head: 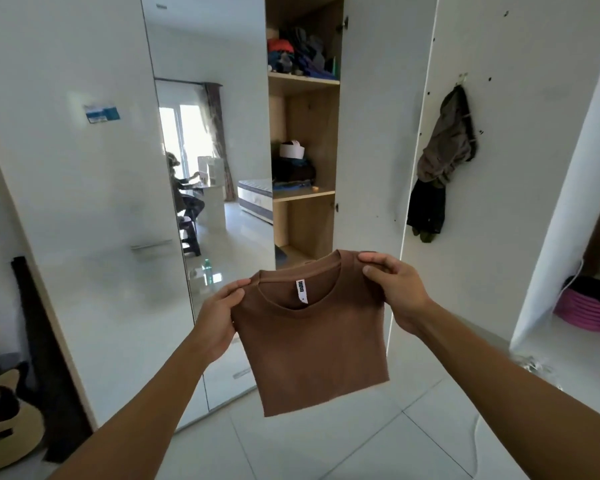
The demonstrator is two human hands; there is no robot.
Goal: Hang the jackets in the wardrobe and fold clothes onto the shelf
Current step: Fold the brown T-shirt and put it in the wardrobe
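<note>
From the head camera, the small brown knit T-shirt hangs in mid-air at lower centre of the frame, held up in front of the open wardrobe. The left hand pinches one shoulder seam and the right hand pinches the other; both are clamped on the fabric, apart by the width of the neckline.

The step in hand looks like the folding part of the task: the shirt seems already narrowed, with no sleeves showing at its sides. Its collar points up, the white neck label faces the camera, and the long axis runs from collar down to hem, tilted slightly so the hem swings toward lower right.

Next, I judge, the shirt needs folding once across its length, then carrying up and forward to a light wooden wardrobe shelf at upper centre, which already bears dark clothes.
</note>
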